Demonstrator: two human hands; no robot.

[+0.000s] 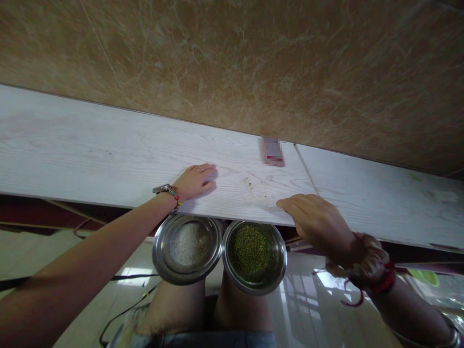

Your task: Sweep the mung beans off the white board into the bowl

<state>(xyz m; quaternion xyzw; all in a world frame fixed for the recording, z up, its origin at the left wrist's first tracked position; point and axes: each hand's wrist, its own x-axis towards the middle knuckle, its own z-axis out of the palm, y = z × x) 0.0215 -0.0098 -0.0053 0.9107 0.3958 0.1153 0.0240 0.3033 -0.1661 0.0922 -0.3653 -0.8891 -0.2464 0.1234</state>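
My left hand (196, 182) rests palm down on the white wood-grain board (119, 150), its fingers stretched out to the right. To the right, my right hand (315, 215) is low over the board with its fingers closed together. A faint, see-through strip (266, 208) shows by its fingertips; what it is I cannot make out. Between the hands lie a few small grains (249, 183). Below the board's front edge, a metal bowl of white grains (188, 244) sits beside a metal bowl of green beans (250, 249), both above my knees.
A brown marbled wall (232, 63) runs along the board's back edge. Near it lies a small blurred-out rectangular object (273, 152). A seam (305, 169) crosses the board at right. Black cords (126, 307) hang at lower left over the tiled floor (300, 299).
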